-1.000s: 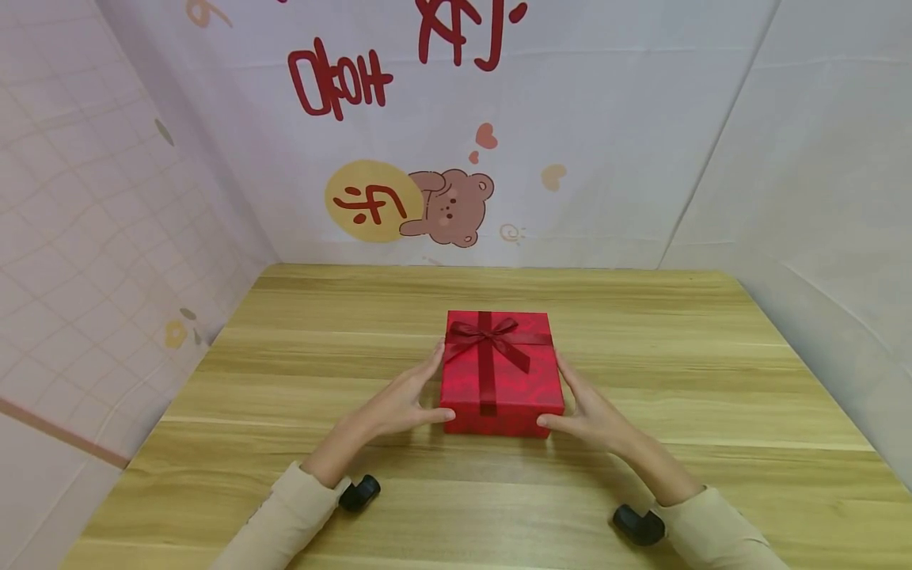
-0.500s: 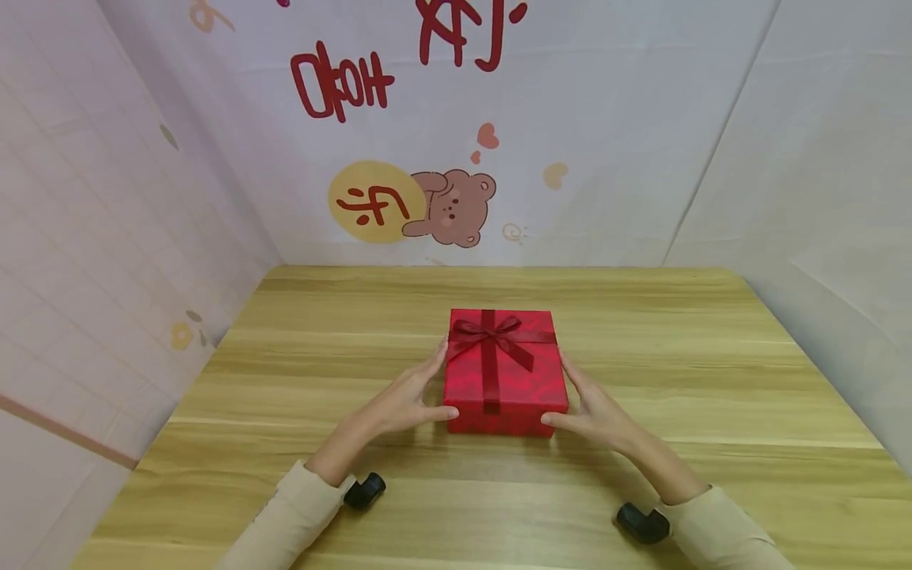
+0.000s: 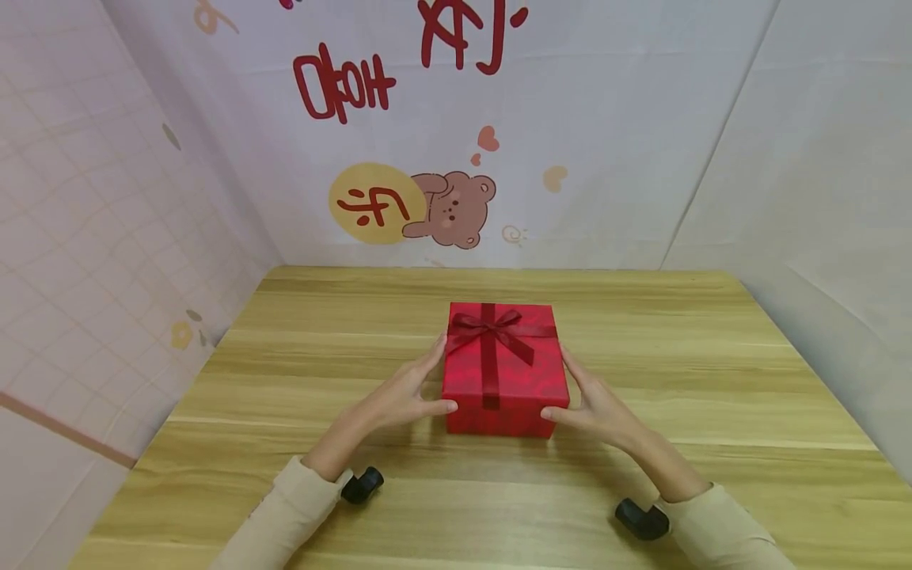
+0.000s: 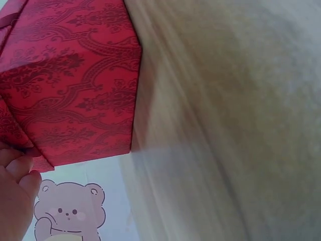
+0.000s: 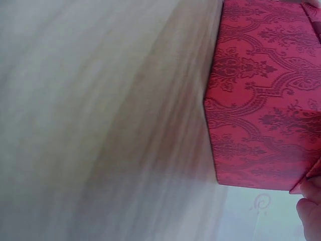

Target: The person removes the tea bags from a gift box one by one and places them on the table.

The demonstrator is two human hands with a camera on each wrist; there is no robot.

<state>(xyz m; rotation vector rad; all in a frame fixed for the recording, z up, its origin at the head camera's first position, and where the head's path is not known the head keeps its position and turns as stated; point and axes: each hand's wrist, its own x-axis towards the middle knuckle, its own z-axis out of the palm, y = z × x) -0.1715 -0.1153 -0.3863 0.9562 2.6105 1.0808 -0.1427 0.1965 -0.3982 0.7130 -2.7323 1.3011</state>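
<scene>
A red gift box (image 3: 499,421) with a dark damask pattern stands on the wooden table in the head view. Its lid (image 3: 527,380), crossed by a dark red ribbon with a bow (image 3: 488,328), sits a little raised on the base. My left hand (image 3: 402,396) holds the lid's left side, thumb on the front face and fingers along the side. On the opposite side my right hand (image 3: 598,408) grips it the same way. In the left wrist view, curled fingers (image 4: 19,173) meet the lid's edge. The right wrist view shows fingertips (image 5: 312,193) at that edge too.
The wooden table (image 3: 321,317) reaches back to a white cloth backdrop (image 3: 606,103) printed with a bear, hearts and red characters. Cloth walls flank it on both sides. A black wrist device (image 3: 363,485) sits at the left cuff, another black device (image 3: 641,519) at the right.
Both hands have risen slightly with the lid, and more of the box's front face shows beneath it. The base has stayed on the table.
</scene>
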